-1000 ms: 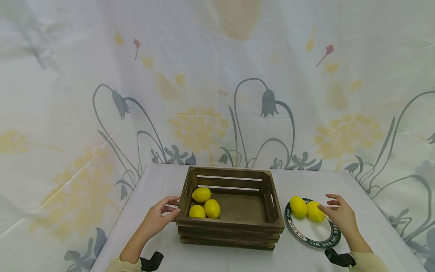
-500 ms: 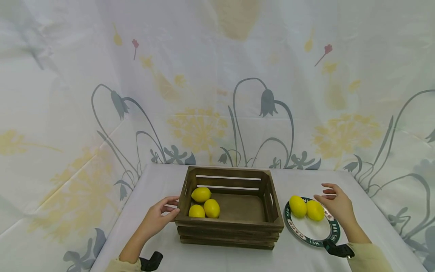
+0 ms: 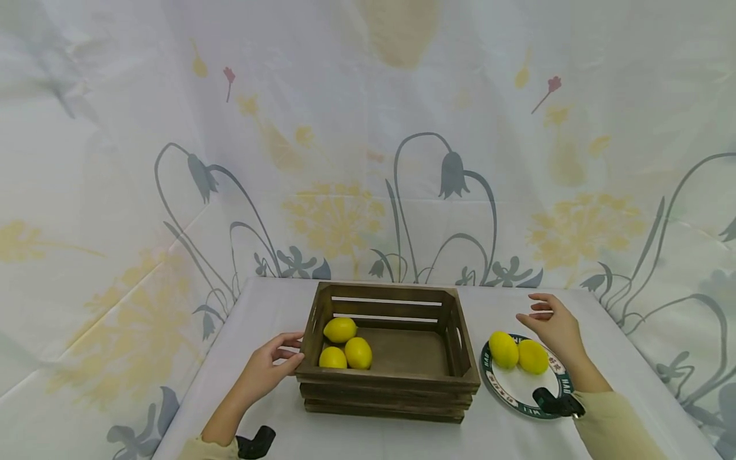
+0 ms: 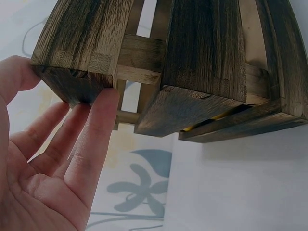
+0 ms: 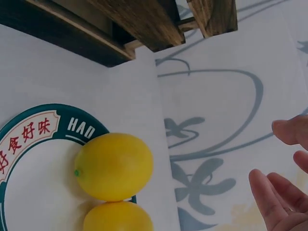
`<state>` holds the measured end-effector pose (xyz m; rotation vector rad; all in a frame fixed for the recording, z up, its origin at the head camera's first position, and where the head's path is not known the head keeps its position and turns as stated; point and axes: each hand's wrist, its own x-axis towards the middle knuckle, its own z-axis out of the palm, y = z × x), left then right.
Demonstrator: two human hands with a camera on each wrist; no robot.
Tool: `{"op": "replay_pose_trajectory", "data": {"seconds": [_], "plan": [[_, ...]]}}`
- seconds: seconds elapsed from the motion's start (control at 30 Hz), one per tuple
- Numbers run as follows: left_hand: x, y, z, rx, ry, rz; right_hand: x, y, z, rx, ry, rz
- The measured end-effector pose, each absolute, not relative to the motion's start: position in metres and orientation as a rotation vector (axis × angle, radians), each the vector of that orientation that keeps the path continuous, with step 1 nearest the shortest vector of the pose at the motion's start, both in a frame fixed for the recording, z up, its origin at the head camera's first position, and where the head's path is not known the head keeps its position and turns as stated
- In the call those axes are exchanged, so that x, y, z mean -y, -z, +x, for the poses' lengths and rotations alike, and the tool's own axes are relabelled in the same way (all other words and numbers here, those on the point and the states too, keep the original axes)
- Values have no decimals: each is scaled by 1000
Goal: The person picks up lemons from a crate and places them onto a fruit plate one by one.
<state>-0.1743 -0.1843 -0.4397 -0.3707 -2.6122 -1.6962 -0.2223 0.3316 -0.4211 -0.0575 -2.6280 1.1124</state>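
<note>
A slatted brown wooden crate (image 3: 391, 383) stands on the table, with three yellow lemons (image 3: 359, 353) at its left inside. My left hand (image 3: 270, 365) touches the crate's left side near the front corner; in the left wrist view the thumb and fairly straight fingers (image 4: 98, 130) meet the end of the top slat. On the right, a white plate (image 3: 520, 386) with a green lettered rim carries two lemons (image 3: 503, 349), side by side (image 5: 114, 166). My right hand (image 3: 554, 329) hovers past the plate's back right edge, holding nothing, its fingers (image 5: 262, 195) loosely bent and apart from the lemons.
A white cloth covers the table (image 3: 402, 441). Behind it hangs a pale curtain (image 3: 345, 160) printed with grey and yellow flowers. The crate's right wall (image 3: 460, 335) stands close to the plate's left edge.
My right hand has moved from beside the right lemon on the plate, away from me and slightly left. The left hand, crate and lemons look unmoved.
</note>
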Motion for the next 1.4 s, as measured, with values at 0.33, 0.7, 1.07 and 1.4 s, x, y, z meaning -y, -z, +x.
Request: {"op": "replay_pose_trajectory", "data": {"seconds": [0.33, 0.7, 1.07, 1.4], "plan": [[184, 440, -175, 2607, 1684, -402, -314, 410, -235, 2601, -1133, 3], [184, 441, -175, 2617, 1677, -403, -297, 399, -246, 2567, -1164, 57], [185, 442, -175, 2597, 1705, -402, -280, 387, -257, 2538, -1227, 118], [186, 444, -176, 2607, 1701, -386, -259, 383, -267, 2514, -1278, 177]]}}
